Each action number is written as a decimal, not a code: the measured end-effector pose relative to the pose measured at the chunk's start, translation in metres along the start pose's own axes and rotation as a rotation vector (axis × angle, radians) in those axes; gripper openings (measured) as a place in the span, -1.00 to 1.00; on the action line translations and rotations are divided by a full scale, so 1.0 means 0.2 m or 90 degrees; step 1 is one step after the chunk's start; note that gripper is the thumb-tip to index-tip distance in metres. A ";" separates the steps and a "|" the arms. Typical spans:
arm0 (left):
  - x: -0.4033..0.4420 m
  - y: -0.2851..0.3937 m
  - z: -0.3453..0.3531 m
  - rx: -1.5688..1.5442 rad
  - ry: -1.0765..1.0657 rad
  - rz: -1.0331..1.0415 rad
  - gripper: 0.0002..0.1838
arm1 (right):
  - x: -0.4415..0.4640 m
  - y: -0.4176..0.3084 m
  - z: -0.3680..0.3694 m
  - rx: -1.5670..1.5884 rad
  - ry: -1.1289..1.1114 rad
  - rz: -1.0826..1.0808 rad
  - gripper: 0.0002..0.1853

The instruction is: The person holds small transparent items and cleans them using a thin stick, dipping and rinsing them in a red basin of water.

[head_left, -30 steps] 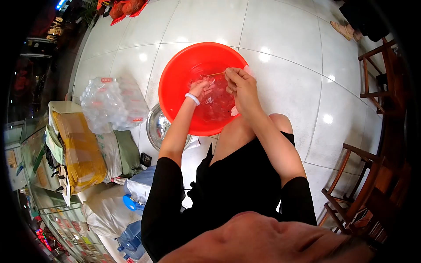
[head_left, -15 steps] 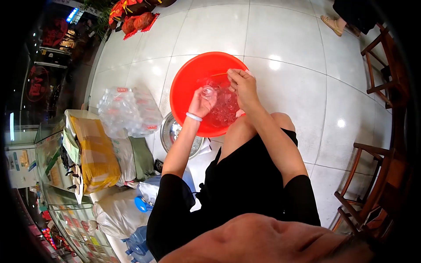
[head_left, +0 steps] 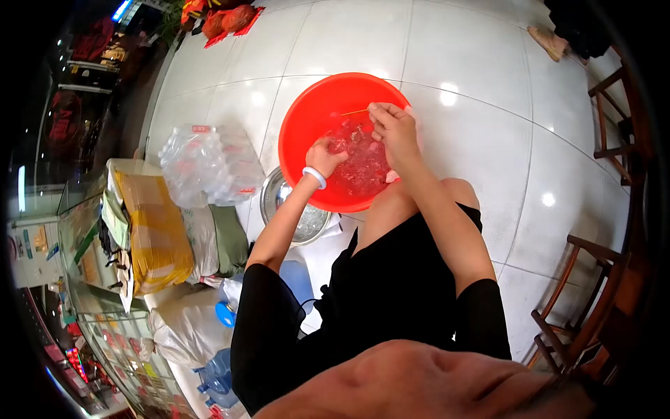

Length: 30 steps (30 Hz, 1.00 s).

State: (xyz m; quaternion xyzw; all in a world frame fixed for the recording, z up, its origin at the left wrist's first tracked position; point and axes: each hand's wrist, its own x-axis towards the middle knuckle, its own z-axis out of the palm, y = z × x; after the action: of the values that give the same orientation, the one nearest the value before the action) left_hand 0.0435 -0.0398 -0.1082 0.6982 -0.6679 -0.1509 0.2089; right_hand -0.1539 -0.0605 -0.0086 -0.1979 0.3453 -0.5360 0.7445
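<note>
A red basin (head_left: pixel 296 115) stands on the floor in front of my knees, holding many clear, glassy-looking pieces (head_left: pixel 363 167) that appear to lie in water. My left hand (head_left: pixel 325 158), with a white bangle at its wrist, reaches down over the basin's left part. Its thumb and fingers are apart beside the clear pieces, and I see nothing held between them. Above the basin's right side, my right hand (head_left: pixel 394 129) pinches a thin yellowish stick (head_left: pixel 354 112) that points left across the basin.
A metal bowl (head_left: pixel 273 192) with clear contents sits left of the basin. Beyond it are a pack of wrapped bottles (head_left: pixel 209 164), a taped box (head_left: pixel 157 230) and sacks (head_left: pixel 227 241). Wooden chairs (head_left: pixel 572 279) line the right. Another person's foot (head_left: pixel 548 43) shows at top right.
My left hand has lowered into the basin, and the small clear round cup it held no longer shows in it. My right hand still pinches the stick. The view has shifted slightly.
</note>
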 end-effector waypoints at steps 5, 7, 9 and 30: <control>-0.01 0.08 -0.11 0.017 0.019 0.159 -0.51 | 0.03 0.00 -0.01 -0.010 -0.029 -0.011 -0.88; -0.02 0.09 -0.14 0.000 0.010 0.178 -0.51 | 0.03 0.00 -0.02 -0.010 -0.028 -0.017 -0.88; -0.03 0.10 -0.15 -0.012 0.000 0.159 -0.50 | 0.02 -0.02 -0.02 -0.009 -0.037 -0.029 -0.88; -0.01 -0.02 -0.11 -0.010 -0.297 -0.070 -0.46 | -0.02 -0.03 -0.03 -0.042 -0.021 -0.029 -0.90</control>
State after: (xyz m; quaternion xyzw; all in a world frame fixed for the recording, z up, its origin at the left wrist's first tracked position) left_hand 0.0577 -0.0354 -0.0917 0.6781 -0.6579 -0.3243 0.0461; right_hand -0.1633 -0.0589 -0.0069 -0.2389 0.3458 -0.5380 0.7307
